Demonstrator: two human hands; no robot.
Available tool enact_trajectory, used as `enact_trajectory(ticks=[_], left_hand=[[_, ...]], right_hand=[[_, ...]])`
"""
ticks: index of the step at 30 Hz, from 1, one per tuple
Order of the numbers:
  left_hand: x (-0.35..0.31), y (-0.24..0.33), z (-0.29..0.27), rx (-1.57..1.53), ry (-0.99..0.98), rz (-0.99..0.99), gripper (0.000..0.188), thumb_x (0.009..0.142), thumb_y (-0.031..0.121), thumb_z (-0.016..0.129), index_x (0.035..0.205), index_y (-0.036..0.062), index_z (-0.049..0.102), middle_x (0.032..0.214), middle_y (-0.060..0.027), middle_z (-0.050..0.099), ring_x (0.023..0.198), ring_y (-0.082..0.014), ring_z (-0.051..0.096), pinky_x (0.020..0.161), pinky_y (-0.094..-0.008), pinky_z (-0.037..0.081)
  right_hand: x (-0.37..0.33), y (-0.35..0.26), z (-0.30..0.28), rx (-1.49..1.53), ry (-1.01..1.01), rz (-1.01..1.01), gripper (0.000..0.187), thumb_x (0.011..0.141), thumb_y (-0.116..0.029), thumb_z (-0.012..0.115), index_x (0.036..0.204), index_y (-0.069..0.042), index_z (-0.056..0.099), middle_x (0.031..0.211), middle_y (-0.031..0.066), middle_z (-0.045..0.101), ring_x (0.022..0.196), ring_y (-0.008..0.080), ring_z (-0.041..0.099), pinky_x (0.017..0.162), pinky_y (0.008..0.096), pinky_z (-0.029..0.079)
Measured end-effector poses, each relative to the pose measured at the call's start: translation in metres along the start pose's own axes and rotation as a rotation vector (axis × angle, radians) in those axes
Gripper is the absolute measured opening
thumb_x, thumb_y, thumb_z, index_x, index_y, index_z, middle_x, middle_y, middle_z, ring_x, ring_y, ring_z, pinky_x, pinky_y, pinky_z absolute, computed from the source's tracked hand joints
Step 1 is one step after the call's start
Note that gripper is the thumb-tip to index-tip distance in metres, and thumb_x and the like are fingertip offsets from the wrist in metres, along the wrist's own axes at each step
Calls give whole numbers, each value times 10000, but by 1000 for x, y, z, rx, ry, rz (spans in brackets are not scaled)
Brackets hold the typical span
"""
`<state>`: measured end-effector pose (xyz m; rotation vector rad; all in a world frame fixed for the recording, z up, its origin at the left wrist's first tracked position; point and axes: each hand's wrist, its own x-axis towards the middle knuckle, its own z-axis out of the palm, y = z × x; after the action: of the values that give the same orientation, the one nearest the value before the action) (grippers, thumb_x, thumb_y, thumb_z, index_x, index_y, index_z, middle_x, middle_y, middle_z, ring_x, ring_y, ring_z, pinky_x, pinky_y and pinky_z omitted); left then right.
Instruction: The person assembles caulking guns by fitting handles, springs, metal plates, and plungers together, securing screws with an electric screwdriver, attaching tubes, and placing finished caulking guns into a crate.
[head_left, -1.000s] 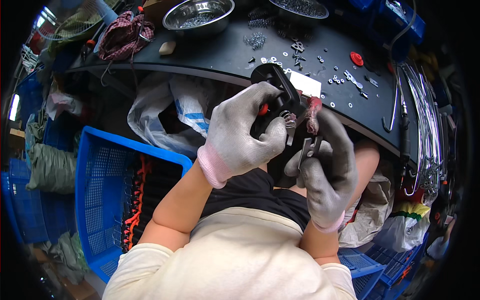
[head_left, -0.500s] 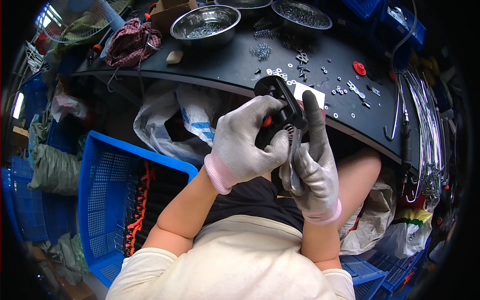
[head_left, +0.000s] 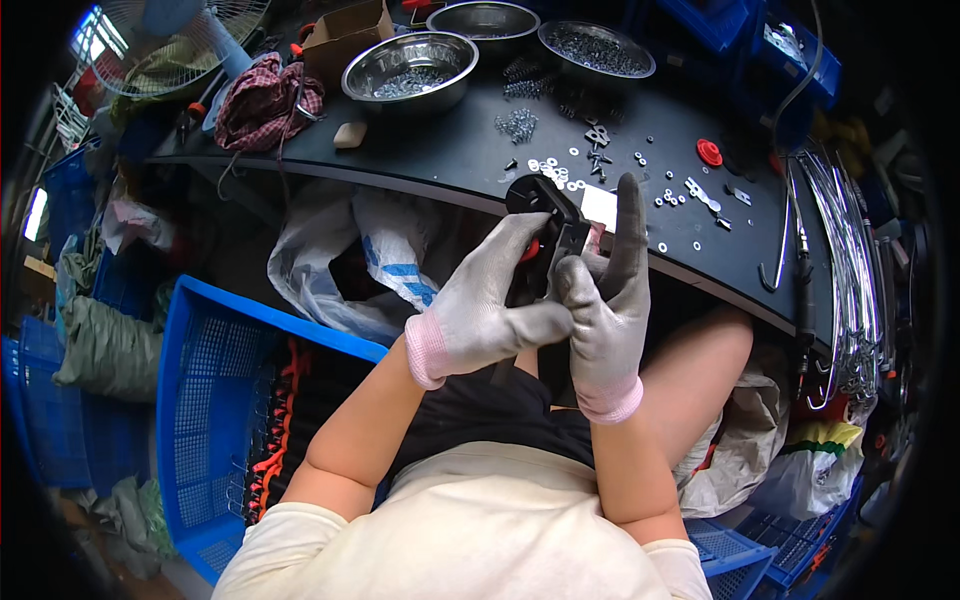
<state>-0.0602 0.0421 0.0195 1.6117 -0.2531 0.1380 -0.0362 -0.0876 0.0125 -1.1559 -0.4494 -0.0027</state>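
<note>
I looked down over a cream T-shirt (head_left: 470, 530) and black shorts (head_left: 490, 410), with a blue plastic basket (head_left: 205, 390) to their left. Ahead, I had the gloved right hand (head_left: 612, 320) half open, its forefinger straight up and its thumb against the lower end of a black plastic fitting (head_left: 572, 236); I could not tell whether it pinched anything. The gloved left hand (head_left: 485, 305) had its fingers curled around that fitting, thumb stretched toward the right palm. The fitting was between both hands, in front of the near edge of a dark workbench (head_left: 440, 150), with a red knob (head_left: 531, 250) beside the left fingers. On the bench I saw a white block (head_left: 599, 205), then scattered washers (head_left: 547, 168), a heap of coil springs (head_left: 516, 124) and, farthest, three steel bowls (head_left: 440, 95).
</note>
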Motion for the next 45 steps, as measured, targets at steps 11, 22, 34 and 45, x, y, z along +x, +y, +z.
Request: enact_trajectory(ticks=[11,22,34,45], left_hand=[[-43,-30,-30,-72,257,-248,506,657,-10,627,1140,28,480,973,-58,524,587,-85,545,508,-242,493],[-52,-54,-53,-241,499,-329,530,625,47,645,1137,40,509,987,-31,538,815,-100,515,749,-239,452],[-51,-62,-46,-270,451,-348,545,650,35,595,1182,38,471,969,-39,533,748,-93,534,628,-235,484],[-34,-34,-34,-60,498,-124,662,717,51,656,1311,28,364,1130,-82,457,943,-132,499,838,-288,451]], right_hand=[[154,4,-61,-858,-170,191,259,855,-144,623,1061,9,655,796,89,672,662,135,607,654,256,494],[242,42,-77,-1788,-293,387,585,761,-480,717,946,73,670,952,253,662,912,355,644,830,394,493],[252,45,-133,-1460,-484,262,426,793,-272,712,1108,0,622,1038,214,650,983,344,623,878,395,473],[240,42,-131,-1437,-545,279,341,812,-98,698,1128,-6,607,1088,185,629,987,308,618,885,348,478]])
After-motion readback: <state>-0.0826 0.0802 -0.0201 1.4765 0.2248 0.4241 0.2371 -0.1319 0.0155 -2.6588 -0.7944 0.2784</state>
